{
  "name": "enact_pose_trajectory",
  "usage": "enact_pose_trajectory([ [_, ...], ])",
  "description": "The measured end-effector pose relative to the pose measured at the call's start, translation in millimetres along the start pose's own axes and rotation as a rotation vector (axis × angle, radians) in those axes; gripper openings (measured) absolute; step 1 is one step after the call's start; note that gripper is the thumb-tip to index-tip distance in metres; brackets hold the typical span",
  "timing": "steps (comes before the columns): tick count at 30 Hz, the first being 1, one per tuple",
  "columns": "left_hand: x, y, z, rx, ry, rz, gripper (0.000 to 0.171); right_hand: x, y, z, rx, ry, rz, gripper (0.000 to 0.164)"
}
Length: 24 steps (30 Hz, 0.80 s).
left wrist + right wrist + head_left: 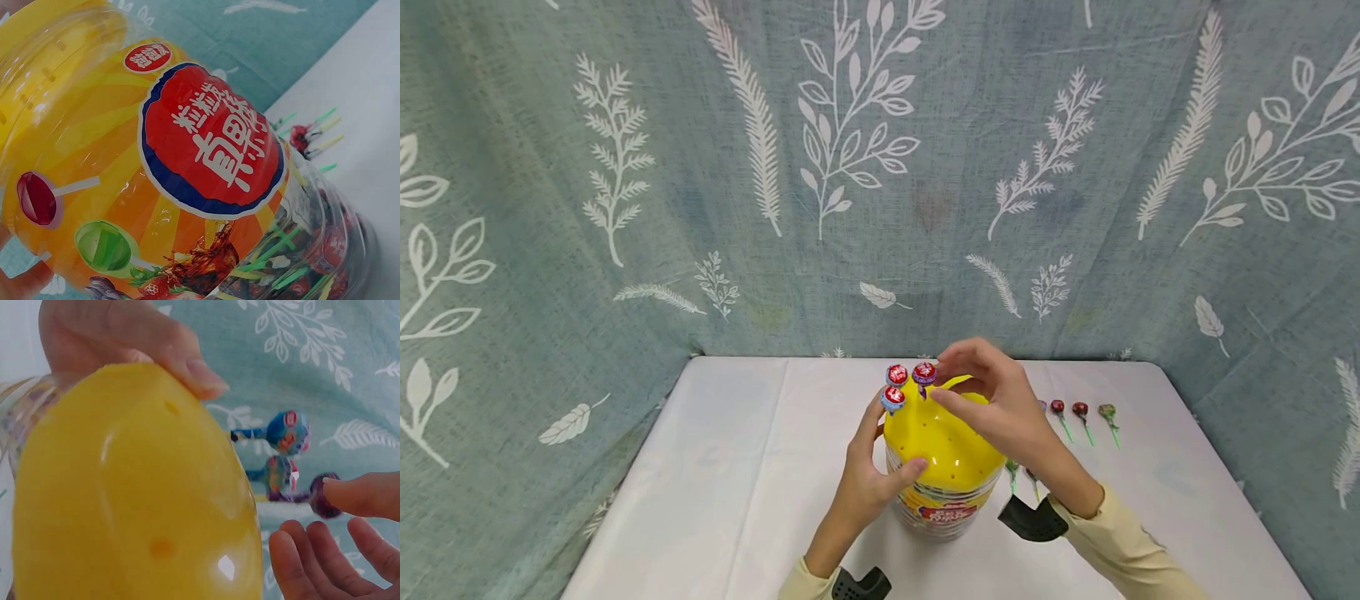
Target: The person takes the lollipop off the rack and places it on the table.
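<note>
A big plastic candy jar (946, 510) with a yellow domed lid (951, 450) stands on the table. My left hand (872, 479) grips its side near the lid, thumb on the yellow rim. Three wrapped lollipops stand upright in the far left part of the lid: a purple lollipop (924, 373), a red-topped lollipop (897, 375) and a blue-sided lollipop (892, 399). My right hand (992, 396) is over the lid, fingers spread beside the purple lollipop. In the right wrist view a fingertip (350, 495) overlaps that candy, while the other fingers stay apart from it.
Right of the jar, several lollipops (1080, 409) with green sticks lie on the white table (700, 467). More wrapped lollipops (331, 250) show through the jar's clear lower wall. Small holes dot the lid. A patterned curtain (880, 250) hangs behind the table.
</note>
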<state>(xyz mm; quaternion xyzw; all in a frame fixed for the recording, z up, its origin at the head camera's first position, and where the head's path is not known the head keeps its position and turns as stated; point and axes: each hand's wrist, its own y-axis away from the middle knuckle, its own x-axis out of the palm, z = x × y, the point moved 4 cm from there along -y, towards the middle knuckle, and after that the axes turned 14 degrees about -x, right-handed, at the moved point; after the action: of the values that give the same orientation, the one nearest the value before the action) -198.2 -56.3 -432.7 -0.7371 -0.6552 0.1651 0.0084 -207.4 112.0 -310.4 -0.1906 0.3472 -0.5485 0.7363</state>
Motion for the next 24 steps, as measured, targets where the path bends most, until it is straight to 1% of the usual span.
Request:
enact_pose_trajectory([
  [4,-0.7,1.1,0.6,0.006,0.006,0.001,0.08,9.6,-2.5,-0.7,-0.006,-0.03,0.008,0.034],
  [10,-0.7,1.7,-0.1,0.011,0.007,0.002,0.08,21.3,-4.2,-4.7,-0.031,-0.035,0.021,0.036],
  [15,0.9,2.1,-0.3,0.027,0.017,-0.001,0.08,25.0,-4.0,-6.9,-0.06,-0.006,0.008,0.034],
  [18,1.0,2.4,0.0,0.02,0.011,-0.006,0.08,25.4,-3.8,-7.2,-0.061,0.009,0.002,0.034],
  [24,0.5,2.7,0.7,0.006,0.0,-0.011,0.079,24.6,-3.8,-6.2,-0.074,-0.002,-0.005,0.034],
])
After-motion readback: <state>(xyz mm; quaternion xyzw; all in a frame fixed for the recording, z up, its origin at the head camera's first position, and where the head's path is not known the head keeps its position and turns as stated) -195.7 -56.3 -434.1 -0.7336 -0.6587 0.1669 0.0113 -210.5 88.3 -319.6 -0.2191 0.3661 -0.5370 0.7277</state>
